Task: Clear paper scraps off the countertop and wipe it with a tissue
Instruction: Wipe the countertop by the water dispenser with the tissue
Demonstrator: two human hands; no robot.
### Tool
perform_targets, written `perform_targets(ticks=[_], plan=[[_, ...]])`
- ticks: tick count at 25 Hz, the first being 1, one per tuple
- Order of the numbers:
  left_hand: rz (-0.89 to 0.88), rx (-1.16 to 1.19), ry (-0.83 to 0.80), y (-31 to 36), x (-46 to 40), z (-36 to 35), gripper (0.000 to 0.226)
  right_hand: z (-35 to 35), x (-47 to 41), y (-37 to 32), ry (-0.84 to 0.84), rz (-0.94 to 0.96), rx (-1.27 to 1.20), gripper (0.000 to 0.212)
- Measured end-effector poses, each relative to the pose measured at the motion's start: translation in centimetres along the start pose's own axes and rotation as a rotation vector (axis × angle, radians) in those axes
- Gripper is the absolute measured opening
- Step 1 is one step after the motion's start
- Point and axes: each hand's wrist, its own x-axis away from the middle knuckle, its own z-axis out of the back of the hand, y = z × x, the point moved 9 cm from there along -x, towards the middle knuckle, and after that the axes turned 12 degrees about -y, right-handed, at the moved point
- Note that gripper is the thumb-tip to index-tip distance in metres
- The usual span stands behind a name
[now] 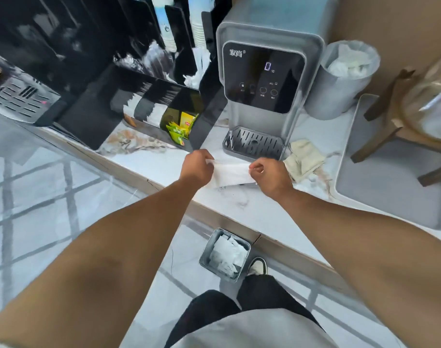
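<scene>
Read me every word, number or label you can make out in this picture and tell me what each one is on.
"0" with a small "°C": lit display on the grey countertop water dispenser.
Two-character white brand logo at the dispenser panel's top left: present, too blurred to read surely.
Small labels by the dispenser's buttons: too small to read.
Red oval logo on the yellow tea bag packets: blurred, unreadable.

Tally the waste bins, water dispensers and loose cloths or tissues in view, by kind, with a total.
Waste bins: 2, the round bin on the countertop and the square bin on the floor
Water dispensers: 1
Tissues: 1, held by both hands
Crumpled cloths: 1
Total: 5
</scene>
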Motion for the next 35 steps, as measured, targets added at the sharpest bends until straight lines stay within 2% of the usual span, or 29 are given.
perform_targets(ticks=[6, 10, 14, 19, 23, 27, 30, 32, 35], plan=[[-0.047, -0.017, -0.012, -0.7, -6.2, -1.3, 0.016, -1.7, -2.6, 2.2, 0.063, -0.163, -0.059, 0.011], [-0.151, 0.012, -0.041, -1.0, -8.3, -2.0, 0.019, -2.2, -2.9, 2.5, 0.158, -0.271, -0.037, 0.012], [-0.326, -0.005, -0.136, -1.5, -8.1, -2.7, 0.03, -2.9, -1.9, 2.2, 0.223, -0.368, 0.171, 0.024], [-0.684, -0.245, -0.111, -2.6, -5.8, -2.6, 0.034, -2.7, -0.9, 0.8, 0.379, -0.439, 0.281, 0.023], [-0.807, -0.366, -0.069, -5.9, -5.0, -2.4, 0.036, -4.0, -1.2, -0.7, 0.382, -0.449, 0.31, 0.025], [-0.765, -0.423, 0.096, -9.2, -6.1, -0.4, 0.024, -6.2, -3.2, -2.2, 0.325, -0.437, 0.271, 0.036], [-0.68, -0.474, 0.128, -9.1, -6.9, -0.6, 0.02, -8.0, -4.0, -2.1, 0.251, -0.477, 0.286, 0.045], [-0.597, -0.481, 0.106, -8.5, -7.6, -1.1, 0.021, -8.1, -4.4, -1.6, 0.256, -0.487, 0.265, 0.04], [-0.603, -0.507, 0.113, -8.7, -7.9, -1.9, 0.025, -7.5, -4.8, -0.9, 0.324, -0.449, 0.182, 0.02]])
